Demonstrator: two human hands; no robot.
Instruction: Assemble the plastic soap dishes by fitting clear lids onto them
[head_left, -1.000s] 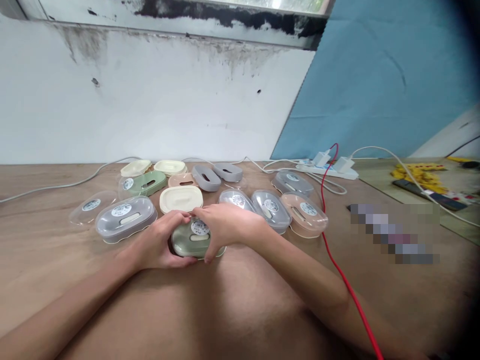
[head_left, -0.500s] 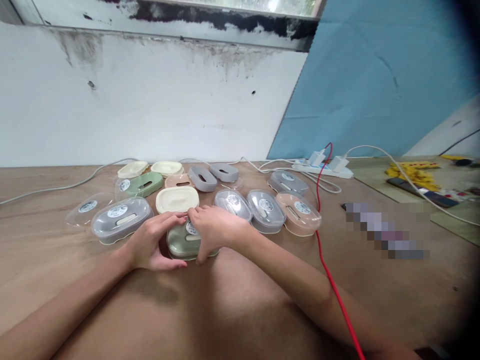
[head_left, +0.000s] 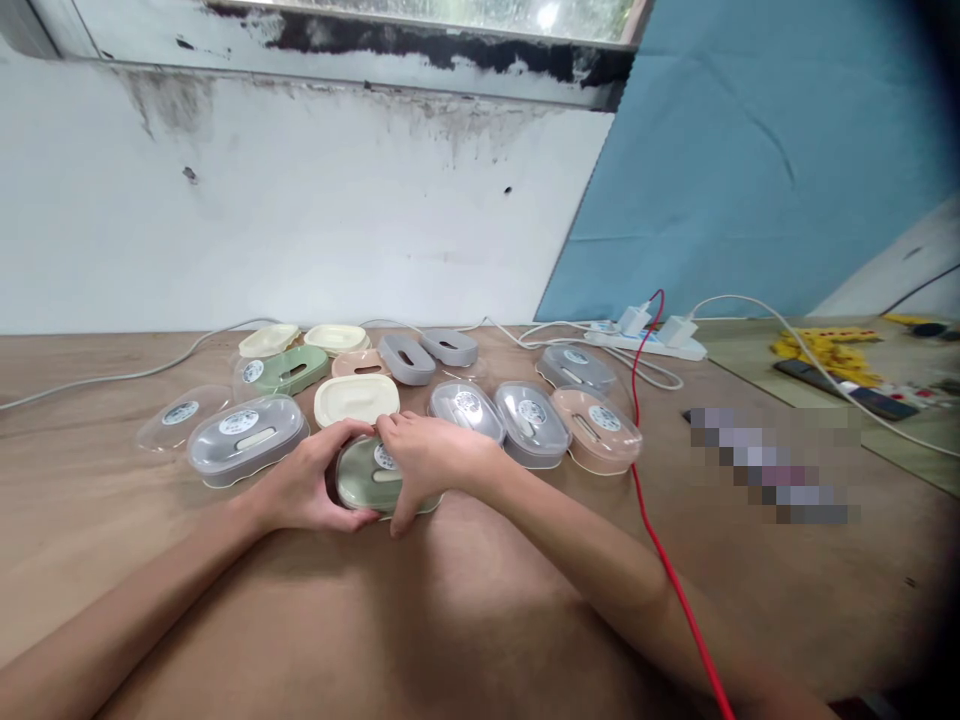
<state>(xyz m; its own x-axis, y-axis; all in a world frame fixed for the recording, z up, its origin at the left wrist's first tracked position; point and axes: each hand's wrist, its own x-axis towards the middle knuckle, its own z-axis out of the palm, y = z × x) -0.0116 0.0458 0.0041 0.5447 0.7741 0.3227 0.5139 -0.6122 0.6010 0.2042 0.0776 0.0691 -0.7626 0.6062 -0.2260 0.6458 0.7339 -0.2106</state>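
Observation:
On the table before me lies a green oval box (head_left: 371, 485) with a clear lid and a round white sticker; it looks like a soap box. My left hand (head_left: 315, 485) wraps its left end, the fingers at the far edge and the thumb at the near edge. Over the right part reaches my right hand (head_left: 427, 455), its thumb on the near side and its fingers across the far rim, covering part of the sticker. A cream oval base (head_left: 356, 400) sits just behind the box. Left of my left hand stands a grey lidded box (head_left: 247, 440).
Grey lidded boxes (head_left: 531, 425) and a peach lidded box (head_left: 598, 430) stand right. Farther back lie a green insert (head_left: 296, 370), grey slotted inserts (head_left: 405, 360) and a clear lid (head_left: 180, 418). A red cable (head_left: 660, 545) runs past my right arm from a power strip (head_left: 675, 345).
My left hand has closed in on the left end of the green box, its thumb now nearer the front edge. My right hand has hardly moved. The view has shifted slightly.

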